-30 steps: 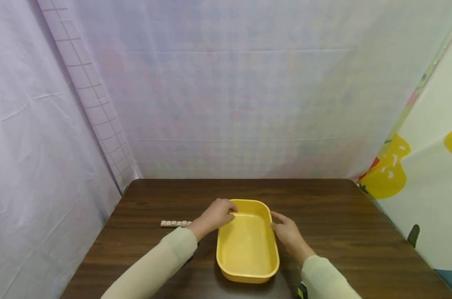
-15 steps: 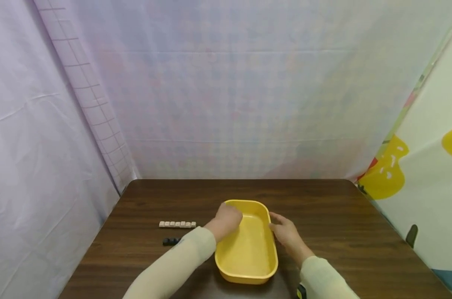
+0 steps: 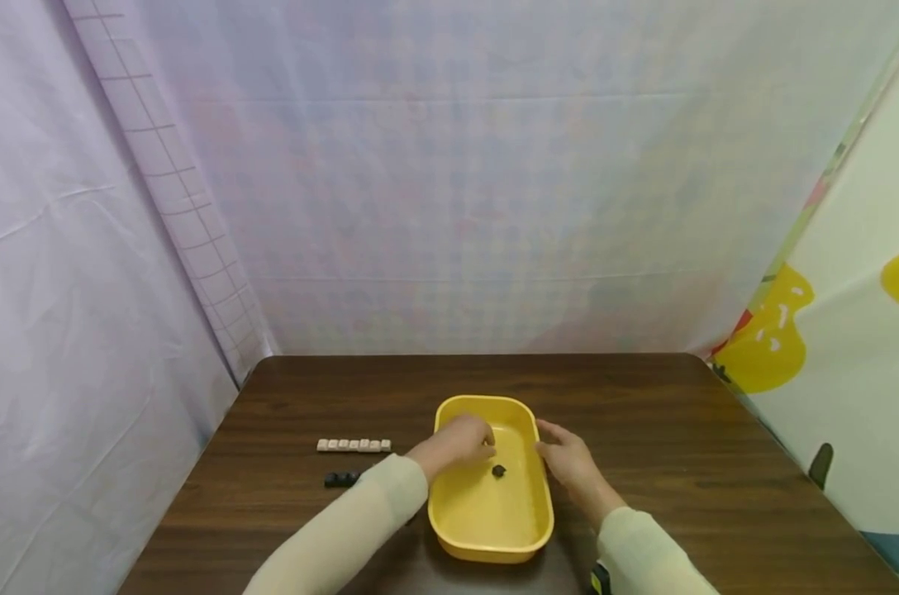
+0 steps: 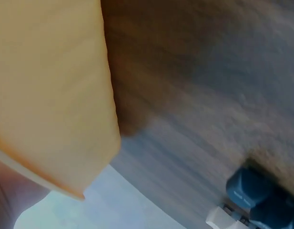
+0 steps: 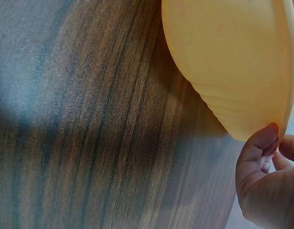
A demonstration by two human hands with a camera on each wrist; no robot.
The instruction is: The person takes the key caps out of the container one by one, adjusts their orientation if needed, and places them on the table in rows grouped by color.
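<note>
A yellow plastic basin stands on the table. Inside it, a small black piece, apparently a keycap, appears just below my left fingertips and apart from them. My left hand reaches over the left rim, its fingers loosely bent with a gap between thumb and fingers. In the left wrist view, the basin wall hides most of that hand. My right hand pinches the basin's right rim between thumb and fingers; the right wrist view shows this grip at the rim.
Left of the basin lies a row of white keycaps. In front of it sits a row of black keycaps, partly hidden by my left sleeve. The brown wooden table ends at a hanging cloth.
My left hand has moved from the basin's left rim further inside, and its fingers have loosened. The black piece now shows in the basin. My right hand keeps its hold.
</note>
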